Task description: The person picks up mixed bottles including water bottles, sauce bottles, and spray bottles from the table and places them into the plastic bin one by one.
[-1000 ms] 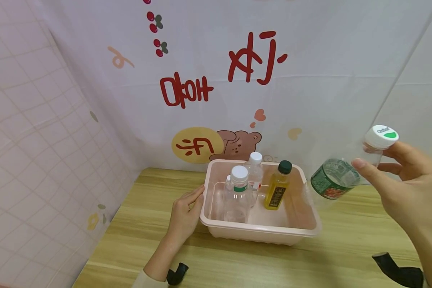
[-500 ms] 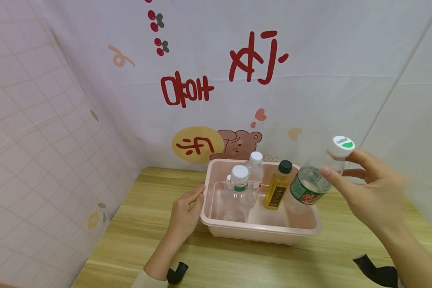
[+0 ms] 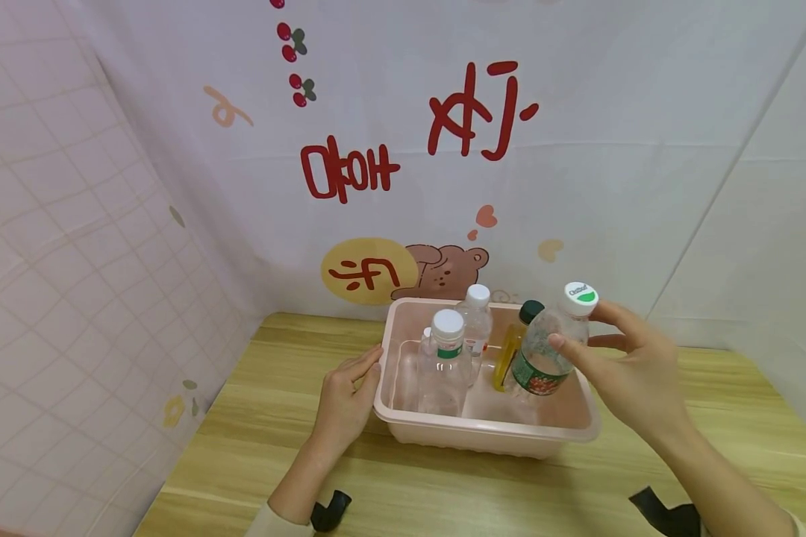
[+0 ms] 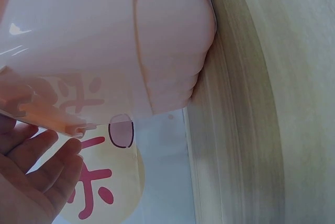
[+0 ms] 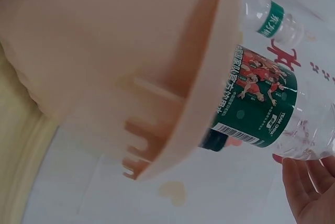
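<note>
A clear plastic bottle (image 3: pixel 540 365) with a white cap and a green label is tilted over the right part of a pink plastic basin (image 3: pixel 483 425). My right hand (image 3: pixel 634 365) grips it near the neck, thumb on the near side; the right wrist view also shows this label (image 5: pixel 259 98). In the basin stand a clear bottle (image 3: pixel 443 380) with a white cap, another white-capped bottle (image 3: pixel 477 321) behind it, and a yellow bottle (image 3: pixel 507 358) with a dark green cap, partly hidden. My left hand (image 3: pixel 345 395) touches the basin's left rim with relaxed fingers (image 4: pixel 63 174).
The basin rests on a wood-grain table (image 3: pixel 295 447) near a white printed cloth backdrop (image 3: pixel 611 149). At the left rises a pale gridded cloth (image 3: pixel 74 261). A third, smaller white cap shows behind the front clear bottle.
My right hand has carried the green-labelled bottle leftward and down, from beside the basin to inside its rim, now overlapping the yellow bottle. The left hand has stayed at the rim.
</note>
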